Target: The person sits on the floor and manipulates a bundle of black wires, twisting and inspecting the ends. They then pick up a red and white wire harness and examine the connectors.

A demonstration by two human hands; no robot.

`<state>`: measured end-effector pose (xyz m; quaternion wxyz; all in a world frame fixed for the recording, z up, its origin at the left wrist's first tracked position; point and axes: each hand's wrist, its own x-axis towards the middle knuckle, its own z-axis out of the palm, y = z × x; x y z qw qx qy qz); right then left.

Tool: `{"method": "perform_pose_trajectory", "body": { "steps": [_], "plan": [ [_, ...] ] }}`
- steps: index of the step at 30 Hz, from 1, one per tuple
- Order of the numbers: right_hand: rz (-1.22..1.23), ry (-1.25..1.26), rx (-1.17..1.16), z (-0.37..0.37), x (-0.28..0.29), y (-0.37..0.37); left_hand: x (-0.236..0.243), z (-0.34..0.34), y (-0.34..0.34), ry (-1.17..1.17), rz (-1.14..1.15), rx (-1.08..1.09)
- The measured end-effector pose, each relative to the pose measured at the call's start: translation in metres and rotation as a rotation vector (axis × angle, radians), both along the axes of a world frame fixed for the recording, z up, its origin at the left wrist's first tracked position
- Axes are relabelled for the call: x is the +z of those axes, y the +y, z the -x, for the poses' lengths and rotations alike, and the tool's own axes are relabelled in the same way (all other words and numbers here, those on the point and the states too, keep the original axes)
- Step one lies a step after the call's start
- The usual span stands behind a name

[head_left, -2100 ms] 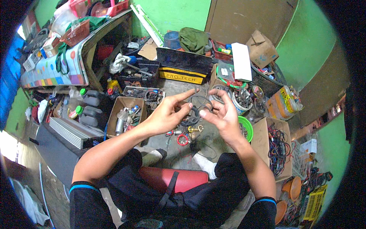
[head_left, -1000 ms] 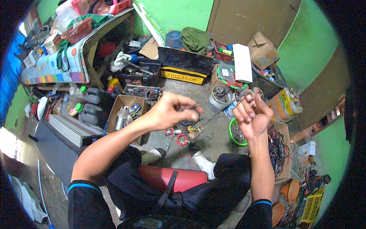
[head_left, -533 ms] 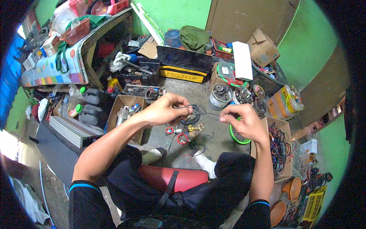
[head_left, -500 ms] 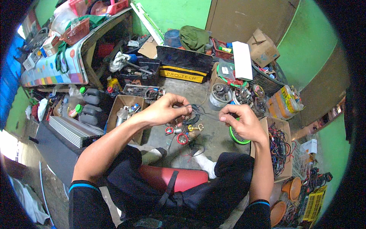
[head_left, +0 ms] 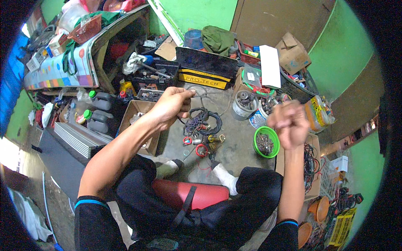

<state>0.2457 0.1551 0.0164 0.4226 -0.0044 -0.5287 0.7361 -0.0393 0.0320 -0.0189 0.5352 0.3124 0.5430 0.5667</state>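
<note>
My left hand [head_left: 173, 106] is pinched on a thin dark cable, part of which curves beside the fingertips. Below it a coil of black cable [head_left: 217, 121] lies on the concrete floor. Small parts with red rings [head_left: 202, 150] and a yellow metal fitting [head_left: 221, 138] lie close to the coil. Off to the right, my right hand [head_left: 289, 124] is raised and smeared by motion; its fingers look bent, but whether they hold anything is unclear. Beside it, on the floor, stands a green bowl [head_left: 255, 144] of screws or similar small metal pieces.
Buckets of metal parts [head_left: 244, 112] stand beyond the bowl. A black and yellow toolbox [head_left: 204, 81] sits at the back. Cardboard boxes flank the work spot, the right one [head_left: 313, 144] full of wires. A red cushioned piece [head_left: 184, 194] lies between my legs.
My right hand has swung outward to the right, away from the cable stretch between the hands. My left hand has moved slightly left and up. The coil and green bowl now show more fully.
</note>
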Motion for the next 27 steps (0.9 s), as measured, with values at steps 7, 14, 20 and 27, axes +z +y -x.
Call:
{"method": "perform_pose_trajectory", "body": {
  "steps": [7,14,20,27],
  "plan": [
    [0.029,-0.368,-0.132,-0.016,-0.006,0.023,0.015,-0.018,-0.003,-0.124,-0.177,0.123],
    [-0.114,-0.424,-0.601,-0.016,-0.017,0.037,0.008,-0.022,-0.001,0.044,-0.171,0.074],
    [-1.158,-0.64,-0.951,0.043,-0.006,-0.027,0.011,-0.037,-0.009,0.145,-0.075,0.046],
    [-0.829,-0.845,-0.369,0.061,-0.025,-0.048,0.007,-0.04,-0.013,0.271,-0.112,-0.06]
  ]
}}
